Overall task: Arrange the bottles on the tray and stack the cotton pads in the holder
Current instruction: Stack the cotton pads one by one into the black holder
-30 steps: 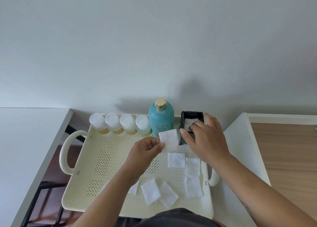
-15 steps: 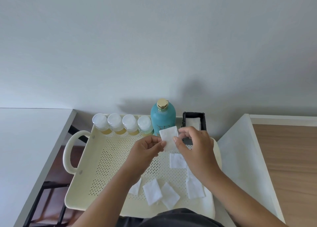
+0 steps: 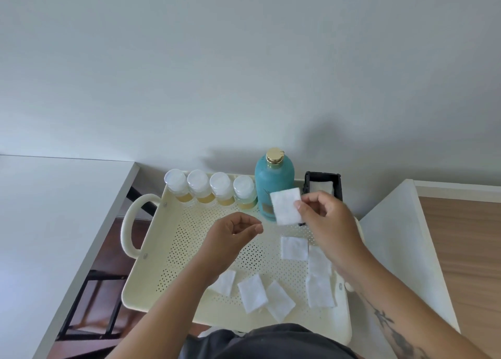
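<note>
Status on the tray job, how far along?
Done: four small bottles and the teal bottle stand in a row at the back of the tray; the holder has a pad inside. In hand: right hand pinches the next pad near the holder; left hand empty. Left: six loose pads on the tray.
</note>
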